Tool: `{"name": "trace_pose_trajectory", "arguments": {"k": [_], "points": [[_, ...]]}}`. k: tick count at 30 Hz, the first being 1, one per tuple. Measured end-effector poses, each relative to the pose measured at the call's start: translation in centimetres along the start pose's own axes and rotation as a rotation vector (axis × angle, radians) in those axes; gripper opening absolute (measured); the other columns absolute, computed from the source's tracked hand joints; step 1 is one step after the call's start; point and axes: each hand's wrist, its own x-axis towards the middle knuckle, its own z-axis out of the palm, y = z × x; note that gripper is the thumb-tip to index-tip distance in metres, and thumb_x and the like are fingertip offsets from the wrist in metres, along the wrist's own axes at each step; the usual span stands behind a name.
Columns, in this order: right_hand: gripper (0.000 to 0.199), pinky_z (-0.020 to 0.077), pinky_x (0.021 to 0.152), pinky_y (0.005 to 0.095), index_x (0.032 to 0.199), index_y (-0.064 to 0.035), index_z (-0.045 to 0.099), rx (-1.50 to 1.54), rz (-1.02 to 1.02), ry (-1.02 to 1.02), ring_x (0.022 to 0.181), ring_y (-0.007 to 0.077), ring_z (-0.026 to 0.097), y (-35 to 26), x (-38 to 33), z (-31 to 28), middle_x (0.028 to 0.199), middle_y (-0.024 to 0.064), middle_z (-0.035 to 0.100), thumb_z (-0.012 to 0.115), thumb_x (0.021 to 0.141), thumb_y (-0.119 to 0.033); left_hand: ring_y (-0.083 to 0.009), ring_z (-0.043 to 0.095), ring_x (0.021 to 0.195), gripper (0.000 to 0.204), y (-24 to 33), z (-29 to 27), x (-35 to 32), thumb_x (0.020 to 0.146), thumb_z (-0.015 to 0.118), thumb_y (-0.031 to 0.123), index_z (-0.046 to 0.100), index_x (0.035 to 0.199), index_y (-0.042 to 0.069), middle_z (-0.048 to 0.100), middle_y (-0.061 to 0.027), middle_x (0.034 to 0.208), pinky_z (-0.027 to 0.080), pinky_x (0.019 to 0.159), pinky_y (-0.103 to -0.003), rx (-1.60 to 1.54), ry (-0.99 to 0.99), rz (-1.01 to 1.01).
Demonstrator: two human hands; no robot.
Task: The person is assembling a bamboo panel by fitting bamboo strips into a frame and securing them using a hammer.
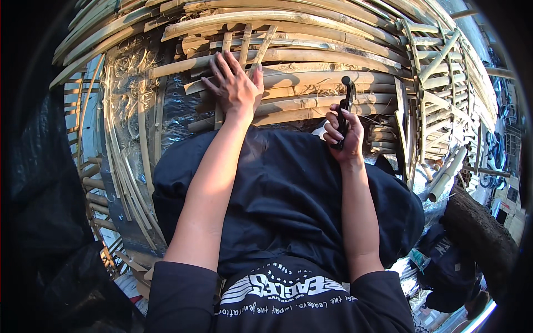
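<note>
Bamboo strips (333,55), jointed, curved black tool (347,99)

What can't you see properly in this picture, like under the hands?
In the head view:
Bamboo under the left hand: covered by that hand.
Part of the black tool: hidden by the right hand around it.
Anything beneath the black cloth: covered.
Far left: too dark.

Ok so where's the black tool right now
In the head view, the black tool is right of centre, gripped in the right hand, its upper end seen against the bamboo strips.
</note>
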Motion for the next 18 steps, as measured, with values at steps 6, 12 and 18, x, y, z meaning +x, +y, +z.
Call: {"name": "trace_pose_trajectory", "arguments": {"k": [6,12,18], "points": [[0.043,0.0361,0.045,0.0279,0.115,-0.0014,0.060,-0.044,-0.011,-0.013,0.046,0.0125,0.042,0.09,-0.08,1.00,0.064,0.0015,0.044,0.043,0.104,-0.039,-0.0406,0.038,0.147,0.086,0.05,-0.15,-0.18,0.096,0.052,0.062,0.040,0.153,-0.001,0.041,-0.0225,0.156,0.035,0.109,-0.074,0.080,0.054,0.010],[0.055,0.0364,0.044,0.0285,0.114,0.0027,0.060,-0.030,-0.006,-0.079,0.043,0.0130,0.042,0.03,-0.13,0.99,0.060,0.0016,0.045,0.037,0.105,-0.046,-0.0409,0.038,0.147,0.087,-0.06,0.06,-0.09,0.096,0.051,0.064,0.039,0.154,0.001,0.041,-0.0221,0.156,0.035,0.110,-0.073,0.102,0.049,0.014],[0.063,0.0350,0.041,0.0286,0.111,0.0062,0.062,-0.059,-0.002,-0.060,0.038,0.0133,0.041,-0.17,-0.21,0.77,0.054,0.0009,0.043,0.037,0.104,-0.051,-0.0409,0.034,0.149,0.088,0.13,-0.26,-0.11,0.097,0.051,0.063,0.035,0.156,-0.001,0.038,-0.0219,0.158,0.032,0.112,-0.073,0.069,0.012,0.000]]}}
